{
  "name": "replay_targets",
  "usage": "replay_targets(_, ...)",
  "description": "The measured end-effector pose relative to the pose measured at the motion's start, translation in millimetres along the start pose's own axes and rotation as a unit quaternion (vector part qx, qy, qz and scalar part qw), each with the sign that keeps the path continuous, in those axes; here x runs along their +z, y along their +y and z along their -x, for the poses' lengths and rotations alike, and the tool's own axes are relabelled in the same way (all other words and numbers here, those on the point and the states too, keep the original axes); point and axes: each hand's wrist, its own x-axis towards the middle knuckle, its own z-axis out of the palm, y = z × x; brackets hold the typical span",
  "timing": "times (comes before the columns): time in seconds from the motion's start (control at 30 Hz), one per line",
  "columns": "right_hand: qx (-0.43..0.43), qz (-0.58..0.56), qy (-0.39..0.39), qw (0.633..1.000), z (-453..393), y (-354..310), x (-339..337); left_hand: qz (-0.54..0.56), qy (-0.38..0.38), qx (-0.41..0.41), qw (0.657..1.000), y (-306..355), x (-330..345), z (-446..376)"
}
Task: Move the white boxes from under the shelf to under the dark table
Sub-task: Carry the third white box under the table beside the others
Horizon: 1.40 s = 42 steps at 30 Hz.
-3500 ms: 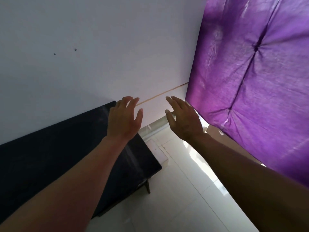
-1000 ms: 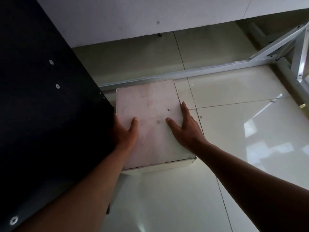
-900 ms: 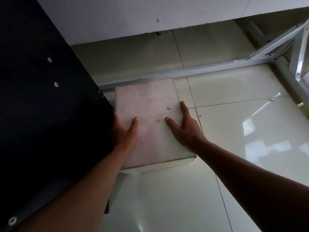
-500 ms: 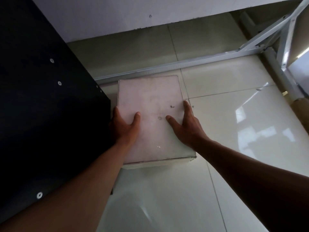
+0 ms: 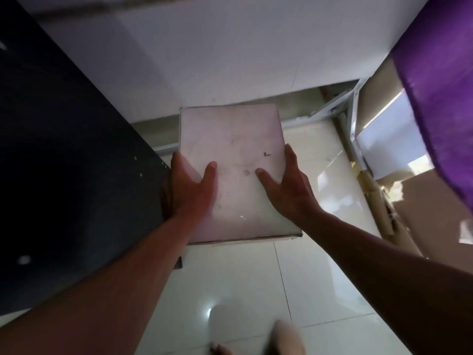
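Note:
A white box with a smudged top is held in front of me above the tiled floor. My left hand grips its left side, thumb lying on the lid. My right hand grips the right side, thumb also on top. The dark table fills the left of the view, its edge right beside my left hand. At the right, under the shelf's white metal frame, another white box shows.
A purple cloth hangs over the shelf at the upper right. Brown cardboard stands below it. A white wall runs behind the box. Glossy floor tiles lie below, with my foot at the bottom edge.
The box has come up off the floor and nearer to me in both hands. My view has swung up, bringing the purple cloth and the second box into sight.

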Motion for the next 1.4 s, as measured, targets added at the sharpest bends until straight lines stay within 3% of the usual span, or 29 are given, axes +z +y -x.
replay_targets(0.33,-0.061,-0.02,0.07,0.995,44,-220,-145,-0.089,0.068,0.125,0.986,208,-177,24)
replay_targets(0.67,-0.134,-0.018,0.055,0.989,96,-397,-187,-0.066,0.163,0.144,0.974,291,-337,45)
replay_targets(1.07,-0.184,0.022,-0.004,0.983,219,-551,-96,-0.035,0.213,0.085,0.973,222,-541,95)
replay_targets(1.4,-0.23,-0.027,-0.093,0.968,322,-652,65,-0.051,0.281,0.032,0.958,96,-723,117)
